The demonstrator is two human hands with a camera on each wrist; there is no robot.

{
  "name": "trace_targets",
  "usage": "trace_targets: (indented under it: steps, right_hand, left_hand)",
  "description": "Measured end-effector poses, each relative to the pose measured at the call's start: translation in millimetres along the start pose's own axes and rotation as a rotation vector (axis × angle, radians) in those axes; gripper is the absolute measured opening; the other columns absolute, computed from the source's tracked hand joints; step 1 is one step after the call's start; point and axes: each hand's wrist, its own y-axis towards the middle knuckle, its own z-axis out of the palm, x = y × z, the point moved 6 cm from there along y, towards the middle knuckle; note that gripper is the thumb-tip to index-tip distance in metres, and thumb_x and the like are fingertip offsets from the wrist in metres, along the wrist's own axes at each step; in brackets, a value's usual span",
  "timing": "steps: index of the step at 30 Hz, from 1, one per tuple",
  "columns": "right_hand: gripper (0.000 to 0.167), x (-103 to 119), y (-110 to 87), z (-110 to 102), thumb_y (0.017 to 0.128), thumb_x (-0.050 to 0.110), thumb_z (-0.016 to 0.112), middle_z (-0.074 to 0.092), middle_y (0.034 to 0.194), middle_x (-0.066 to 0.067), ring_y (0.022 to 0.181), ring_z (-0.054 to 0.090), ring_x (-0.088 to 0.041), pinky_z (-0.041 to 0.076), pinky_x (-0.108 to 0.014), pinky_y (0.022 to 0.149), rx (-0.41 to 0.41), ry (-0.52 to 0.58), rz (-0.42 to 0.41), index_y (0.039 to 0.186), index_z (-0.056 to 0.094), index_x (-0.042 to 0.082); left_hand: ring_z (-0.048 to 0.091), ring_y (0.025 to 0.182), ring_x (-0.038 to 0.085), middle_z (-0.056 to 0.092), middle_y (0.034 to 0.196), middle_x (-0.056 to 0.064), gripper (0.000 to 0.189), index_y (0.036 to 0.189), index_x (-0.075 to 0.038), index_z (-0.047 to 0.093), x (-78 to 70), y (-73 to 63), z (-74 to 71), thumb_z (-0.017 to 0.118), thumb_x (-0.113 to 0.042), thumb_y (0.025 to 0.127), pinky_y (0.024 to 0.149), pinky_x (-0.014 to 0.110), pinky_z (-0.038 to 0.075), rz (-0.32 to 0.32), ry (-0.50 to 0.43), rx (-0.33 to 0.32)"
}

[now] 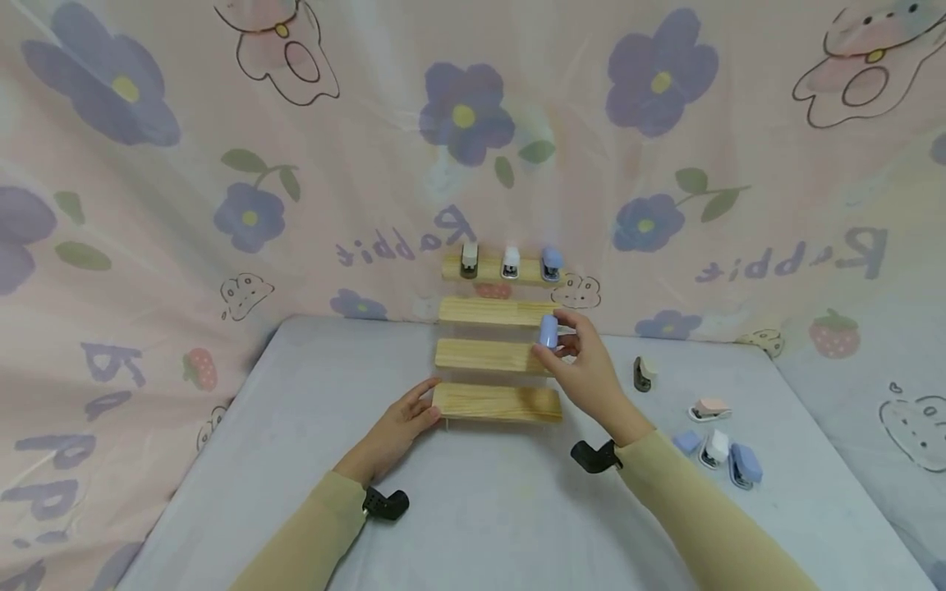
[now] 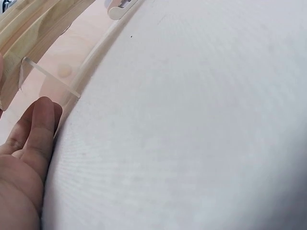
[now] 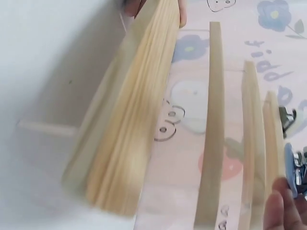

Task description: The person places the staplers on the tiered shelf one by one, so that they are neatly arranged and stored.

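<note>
A small lavender-blue stapler point(image 1: 548, 332) is pinched between the thumb and fingers of my right hand point(image 1: 587, 361), in front of the right end of the middle tiers. In the right wrist view the blue stapler point(image 3: 289, 165) shows its metal parts beside the fingertips. My left hand point(image 1: 399, 427) grips the left end of the lowest wooden tier point(image 1: 497, 402) of a stepped display rack, fingers on both sides of the board. On the top tier point(image 1: 489, 268) stand a dark-based cream stapler point(image 1: 469, 259), a white stapler point(image 1: 511, 262) and a blue stapler point(image 1: 551, 263).
To the right on the white tabletop point(image 1: 473, 525) lie a cream-and-dark stapler point(image 1: 645, 373), a pink stapler point(image 1: 710, 409), a white stapler point(image 1: 714, 449), a blue stapler point(image 1: 745, 465) and a partly hidden blue piece point(image 1: 687, 442). A patterned curtain point(image 1: 369, 164) hangs behind the rack.
</note>
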Motion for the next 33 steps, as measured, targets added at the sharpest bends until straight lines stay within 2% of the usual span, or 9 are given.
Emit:
trace_targets:
  steps: [4, 10, 12, 15, 17, 20, 25, 33]
  right_hand:
    - [0.063, 2, 14.8, 17, 0.092, 0.023, 0.069, 0.044, 0.133, -0.011, 0.105, 0.054, -0.023, 0.046, -0.043, 0.087, 0.022, 0.003, -0.011, 0.142, 0.037, 0.002]
    - [0.056, 9, 39.7, 43, 0.091, 0.024, 0.07, 0.05, 0.125, -0.005, 0.106, 0.05, -0.021, 0.045, -0.047, 0.09, 0.03, 0.002, -0.06, 0.138, 0.044, 0.006]
    - [0.055, 10, 47.8, 49, 0.091, 0.026, 0.07, 0.051, 0.123, -0.004, 0.106, 0.051, -0.02, 0.046, -0.046, 0.09, 0.034, 0.013, -0.059, 0.137, 0.045, 0.008]
    - [0.055, 7, 55.7, 57, 0.09, 0.031, 0.07, 0.053, 0.121, -0.004, 0.102, 0.054, -0.018, 0.049, -0.04, 0.086, 0.051, 0.045, -0.008, 0.134, 0.047, 0.007]
    - [0.055, 5, 58.1, 59, 0.09, 0.032, 0.071, 0.054, 0.12, -0.005, 0.098, 0.057, -0.018, 0.051, -0.036, 0.081, 0.057, 0.053, 0.035, 0.133, 0.047, 0.008]
    - [0.052, 3, 59.9, 61, 0.089, 0.035, 0.072, 0.056, 0.12, -0.003, 0.095, 0.058, -0.017, 0.052, -0.034, 0.076, 0.053, 0.053, 0.087, 0.132, 0.048, 0.017]
    - [0.048, 4, 61.9, 65, 0.087, 0.045, 0.07, 0.057, 0.119, 0.005, 0.097, 0.056, -0.015, 0.05, -0.033, 0.079, 0.081, 0.006, 0.118, 0.13, 0.051, 0.036]
    - [0.051, 9, 63.6, 69, 0.087, 0.046, 0.069, 0.056, 0.126, 0.005, 0.109, 0.055, -0.011, 0.047, -0.034, 0.09, 0.109, -0.03, 0.103, 0.133, 0.05, 0.035]
  left_hand:
    - [0.05, 0.126, 0.022, 0.049, 0.141, 0.01, 0.064, 0.151, -0.035, 0.03, 0.2, 1.3, -0.1, 0.062, -0.037, 0.095, 0.11, 0.046, 0.028, -0.003, 0.006, -0.003]
    - [0.05, 0.125, 0.021, 0.048, 0.142, 0.008, 0.065, 0.151, -0.034, 0.03, 5.2, 2.3, -0.6, 0.062, -0.038, 0.094, 0.11, 0.046, 0.028, -0.028, -0.002, 0.0]
    - [0.05, 0.125, 0.022, 0.049, 0.141, 0.009, 0.065, 0.151, -0.034, 0.03, 6.3, 2.8, -0.2, 0.062, -0.037, 0.094, 0.11, 0.046, 0.028, -0.027, -0.004, 0.002]
    - [0.05, 0.125, 0.022, 0.049, 0.141, 0.01, 0.066, 0.152, -0.032, 0.029, 6.7, 3.9, 1.2, 0.062, -0.037, 0.095, 0.109, 0.046, 0.028, -0.023, -0.01, 0.013]
    - [0.051, 0.124, 0.021, 0.05, 0.14, 0.009, 0.066, 0.152, -0.033, 0.029, 6.7, 4.6, 1.5, 0.062, -0.037, 0.095, 0.109, 0.045, 0.029, -0.021, -0.002, 0.018]
    - [0.052, 0.123, 0.021, 0.052, 0.138, 0.007, 0.064, 0.151, -0.035, 0.03, 4.9, 4.9, 0.7, 0.062, -0.038, 0.095, 0.109, 0.045, 0.029, -0.01, 0.017, 0.013]
    - [0.05, 0.124, 0.019, 0.054, 0.137, 0.004, 0.061, 0.149, -0.036, 0.032, 3.2, 2.3, -1.4, 0.061, -0.039, 0.095, 0.108, 0.045, 0.029, -0.008, 0.031, 0.007]
    - [0.05, 0.125, 0.019, 0.053, 0.137, 0.004, 0.061, 0.149, -0.038, 0.031, 1.7, -0.1, -0.7, 0.061, -0.041, 0.095, 0.108, 0.045, 0.029, -0.023, 0.037, 0.009]
